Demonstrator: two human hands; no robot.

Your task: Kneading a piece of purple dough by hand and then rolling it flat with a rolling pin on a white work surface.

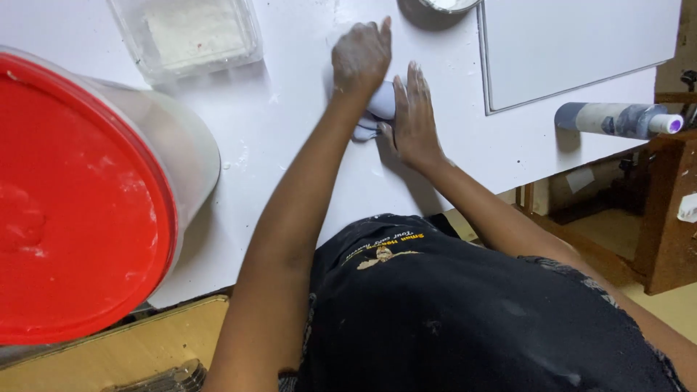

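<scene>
Item: soft pale grey-white dough lump, upper centre, white flat table.
Left hand cupped over lump, right hand spread flat beside; best pressed evenly, lump kept trapped.

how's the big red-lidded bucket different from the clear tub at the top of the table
The bucket is far larger and round, closed by a red lid; the clear tub is small, rectangular and has no coloured lid. The bucket's wall is cloudy and hides its contents; the tub shows white material inside. Both stand on the white table, left of the left hand, and look powder-dusted.
</scene>
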